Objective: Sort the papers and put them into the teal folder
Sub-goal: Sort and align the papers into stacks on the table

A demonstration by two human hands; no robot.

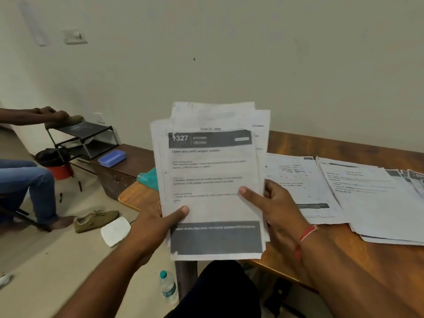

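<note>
I hold a stack of printed papers (211, 180) upright in front of me, above the near left corner of the wooden table (344, 260). My left hand (158, 223) grips the stack's lower left edge, thumb on the front sheet. My right hand (275, 203) grips the right edge, thumb across the front. The top sheet shows "1327 KITCHEN". A corner of the teal folder (148, 179) peeks out behind the stack's left side, lying on the table. More papers (367, 198) lie spread on the table to the right.
Another person sits at the far left, an arm reaching to a black shoe rack (82, 138). A blue box (112, 158) rests on a low brown bench. On the floor lie a shoe (96, 220), a white cloth (115, 230) and a water bottle (168, 288).
</note>
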